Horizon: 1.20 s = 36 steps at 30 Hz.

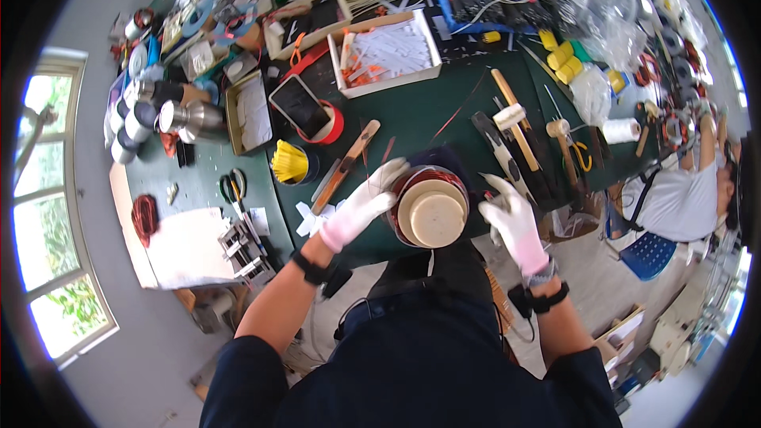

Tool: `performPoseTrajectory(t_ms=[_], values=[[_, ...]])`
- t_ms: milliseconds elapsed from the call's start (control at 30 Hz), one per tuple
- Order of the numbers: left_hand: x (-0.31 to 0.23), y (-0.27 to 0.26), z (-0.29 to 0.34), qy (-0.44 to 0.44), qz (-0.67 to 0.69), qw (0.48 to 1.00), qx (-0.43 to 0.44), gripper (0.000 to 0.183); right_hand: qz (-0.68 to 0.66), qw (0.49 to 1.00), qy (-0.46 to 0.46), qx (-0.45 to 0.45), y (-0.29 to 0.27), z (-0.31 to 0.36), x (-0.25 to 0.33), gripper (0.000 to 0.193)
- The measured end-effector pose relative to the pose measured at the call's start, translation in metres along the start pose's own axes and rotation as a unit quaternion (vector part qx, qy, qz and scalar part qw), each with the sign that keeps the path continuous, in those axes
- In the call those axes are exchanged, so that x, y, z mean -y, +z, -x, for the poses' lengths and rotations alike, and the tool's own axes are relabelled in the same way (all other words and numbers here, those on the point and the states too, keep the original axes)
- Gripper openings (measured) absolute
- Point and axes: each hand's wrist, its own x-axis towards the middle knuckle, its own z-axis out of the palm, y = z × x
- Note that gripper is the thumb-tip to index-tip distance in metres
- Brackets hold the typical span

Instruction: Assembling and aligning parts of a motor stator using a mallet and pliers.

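At the table's near edge stands a cream stepped cylinder [438, 218], with a ring of reddish-brown copper wire windings [406, 185] around it. My left hand [361, 204], in a white glove with a pink cuff, is at the ring's left side, fingers stretched out toward its upper rim. Whether it touches the windings I cannot tell. My right hand [514, 220], gloved the same way, hovers to the right of the ring, apart from it, fingers curved and spread. A small dark reddish thing shows near its fingertips, too blurred to make out.
Left of the work lie a wooden-handled tool [346, 166] and a cup of yellow strips [293, 163]. A phone [299, 105] leans on a red tape roll [331, 124]. Right are a white-headed mallet [511, 116] and cutters [501, 150]. A box of white strips [388, 51] stands behind. Another person [680, 202] sits far right.
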Motion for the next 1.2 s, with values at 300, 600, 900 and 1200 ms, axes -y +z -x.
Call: performPoseTrajectory(t_ms=[300,600,900,1200], values=[[-0.027,0.071,-0.044,0.141,-0.282,0.939,0.137,0.037,0.225,0.886,-0.404,0.03,0.036,0.045,0.046,0.015],[-0.063,0.108,-0.031,0.23,-0.447,0.864,-0.027,0.015,0.131,0.98,-0.128,-0.075,-0.054,0.014,-0.06,0.038],[-0.06,0.124,-0.04,0.184,-0.566,0.803,-0.015,0.02,-0.063,0.992,-0.078,0.07,-0.025,-0.036,-0.082,0.036],[-0.062,0.124,-0.041,0.155,-0.578,0.8,-0.041,0.012,0.038,0.974,-0.191,0.113,-0.023,-0.059,-0.063,0.034]])
